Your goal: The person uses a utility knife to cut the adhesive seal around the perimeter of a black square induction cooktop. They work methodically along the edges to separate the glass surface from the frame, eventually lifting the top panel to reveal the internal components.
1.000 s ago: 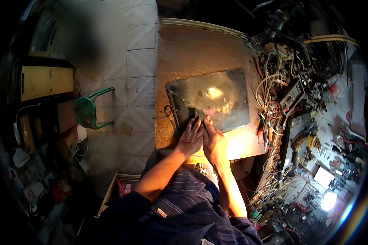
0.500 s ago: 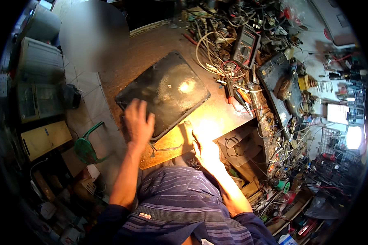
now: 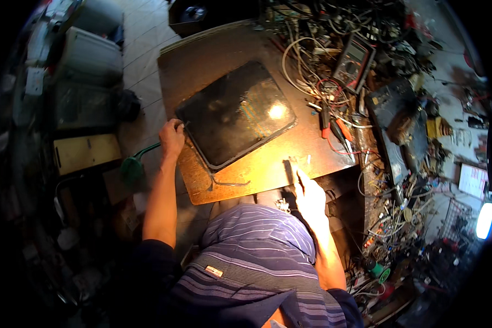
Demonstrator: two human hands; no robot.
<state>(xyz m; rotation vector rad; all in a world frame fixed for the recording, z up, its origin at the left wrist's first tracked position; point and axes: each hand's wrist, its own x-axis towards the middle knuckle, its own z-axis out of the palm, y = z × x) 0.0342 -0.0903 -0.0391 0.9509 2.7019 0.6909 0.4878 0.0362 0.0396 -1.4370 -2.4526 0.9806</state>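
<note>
A black, flat, rectangular panel (image 3: 238, 117) with rounded corners and a raised rim lies slantwise on the wooden bench top (image 3: 333, 150). Lamp light glares off its right side. My left hand (image 3: 173, 138) is closed at the panel's left corner, fingertips pressed together; what they pinch is too small to make out. A thin dark cord (image 3: 229, 183) lies along the panel's near-left edge and bends across the wood. At the front edge of the bench, my right hand (image 3: 311, 197) is brightly lit, its fingers curled; whatever they hold is lost in glare and shadow.
A multimeter (image 3: 354, 63) leans among tangled cables (image 3: 298, 68) at the back right. Red and black test probes (image 3: 336, 131) lie near the right edge. Cluttered parts line the right side. Left of the bench stand a green stool (image 3: 132, 168) and a yellowish cabinet (image 3: 87, 153).
My left hand has moved off the panel's lower-left surface to its left corner, its fingers now closed. My right hand stays by the front edge. The whole view has shifted.
</note>
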